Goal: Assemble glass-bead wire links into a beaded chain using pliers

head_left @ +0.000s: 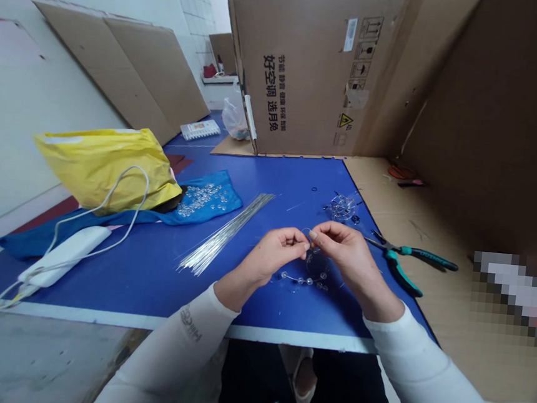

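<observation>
Above the blue tabletop, my left hand [277, 255] and my right hand [349, 251] meet, fingertips almost touching. Both are closed in a pinch on a thin wire [307, 230], which curves up in a small loop between them. Just below my hands lies a strand of clear beads [300, 281] on fine wire; whether it joins the pinched wire I cannot tell. Beyond my right hand sits a tangled heap of beaded wire pieces [342, 207]. To the left of my left hand, a bundle of straight silvery wires [228, 235] lies slanting across the table.
Green-and-black long-nose pliers [414, 255] lie on cardboard at the right. Loose clear beads [203, 199] rest on a blue cloth beside a yellow bag [111, 169]. A white power strip [66, 256] with a cord is at left. Tall cardboard [308, 73] stands behind.
</observation>
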Available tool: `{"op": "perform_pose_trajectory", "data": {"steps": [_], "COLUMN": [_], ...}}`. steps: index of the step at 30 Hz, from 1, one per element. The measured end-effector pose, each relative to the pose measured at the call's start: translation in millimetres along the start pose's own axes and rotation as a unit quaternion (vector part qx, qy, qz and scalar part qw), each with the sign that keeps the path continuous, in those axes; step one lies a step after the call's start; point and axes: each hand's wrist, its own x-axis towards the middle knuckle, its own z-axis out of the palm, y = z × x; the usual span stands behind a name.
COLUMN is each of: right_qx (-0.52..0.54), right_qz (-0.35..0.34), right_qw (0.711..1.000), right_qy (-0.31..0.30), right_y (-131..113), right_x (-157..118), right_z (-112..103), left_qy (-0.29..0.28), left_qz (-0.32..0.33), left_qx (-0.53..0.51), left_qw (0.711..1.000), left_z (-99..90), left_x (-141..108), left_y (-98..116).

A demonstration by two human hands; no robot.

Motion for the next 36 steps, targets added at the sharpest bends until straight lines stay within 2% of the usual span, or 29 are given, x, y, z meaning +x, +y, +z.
{"op": "perform_pose_trajectory", "data": {"steps": [8, 13, 24, 29, 36], "right_qx": [0.017, 0.018, 0.009, -0.042, -0.114], "right_qz": [0.017, 0.015, 0.006, -0.019, -0.027], "right_qw": [1.0, 1.0, 1.0, 0.999, 0.991], "right_qy": [0.004, 0.011, 0.002, 0.002, -0.063], "right_y": [-1.7, -0.8, -2.2, -7.0, -6.0], "right_x": [0.7, 1.0, 0.1, -0.9, -2.3], "right_z": [-0.1, 0.5, 1.6, -1.7, -5.7], "left_qy": [-0.01, -0.013, 0.004, 0.024, 0.033], "left_qz": [-0.027, -0.021, -0.017, -0.016, -0.023], "left_qx": [-0.008, -0.03, -0.022, -0.034, -0.079], "left_qw": [1.0, 0.999, 1.0, 0.999, 0.996], "left_z": [-2.1, -2.1, 1.1, -2.3, -8.4], "left_x": [0.9, 0.8, 0.1, 0.4, 0.3], "left_y": [-2.5, -3.5, -0.2, 0.6, 7.3]}}
